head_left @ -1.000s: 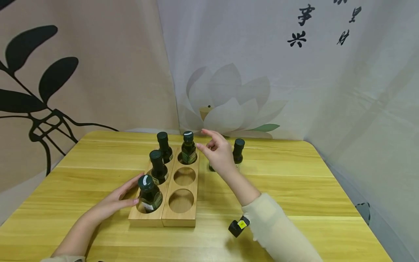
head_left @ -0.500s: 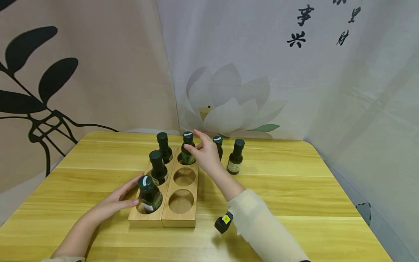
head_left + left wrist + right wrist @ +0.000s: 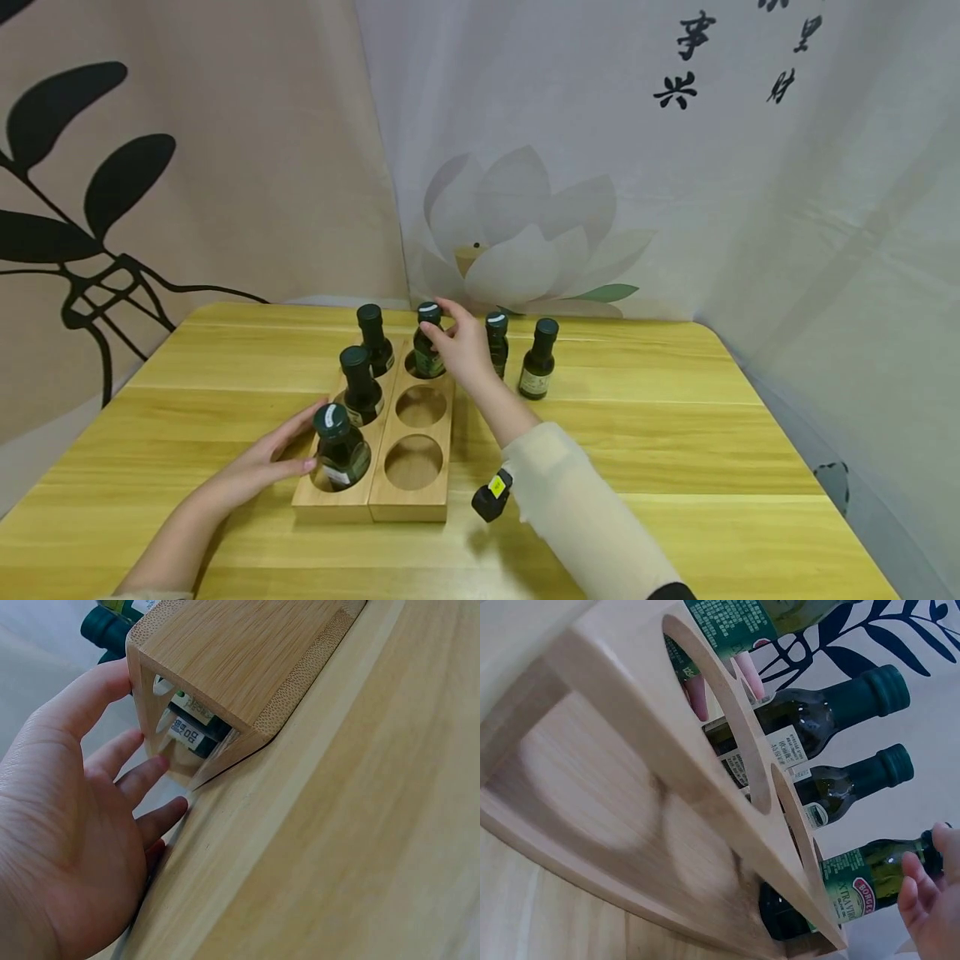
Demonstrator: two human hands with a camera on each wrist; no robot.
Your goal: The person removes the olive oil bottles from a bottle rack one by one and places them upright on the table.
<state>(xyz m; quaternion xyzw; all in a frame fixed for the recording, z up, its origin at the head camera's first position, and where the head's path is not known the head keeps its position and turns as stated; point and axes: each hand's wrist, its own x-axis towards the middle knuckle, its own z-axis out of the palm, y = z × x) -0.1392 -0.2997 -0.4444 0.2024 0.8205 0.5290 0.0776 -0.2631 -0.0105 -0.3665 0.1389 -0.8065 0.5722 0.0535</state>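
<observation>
In the head view my right hand (image 3: pixel 465 350) has thumb and fingers at the neck of a small green olive oil bottle (image 3: pixel 429 360), which stands in the far hole of the right-hand wooden rack (image 3: pixel 409 510). The right wrist view shows fingers (image 3: pixel 909 889) pinching that bottle just below its dark cap, its label reading extra virgin. My left hand (image 3: pixel 258 462) rests against the left side of the other wooden rack (image 3: pixel 330 508), fingers spread and relaxed. Three bottles fill this left rack, the nearest bottle (image 3: pixel 343 457) beside my left thumb.
Two more bottles stand on the table right of the racks: a green-labelled bottle (image 3: pixel 497 343) partly behind my right hand, and a dark bottle (image 3: pixel 537 367) with a pale label. Both nearer holes of the right rack hold nothing. A printed curtain (image 3: pixel 540 100) hangs behind the table.
My right hand has moved left from beside the bottle to its neck and closed on it. The two bottles behind that hand have come into view. My left hand stays put.
</observation>
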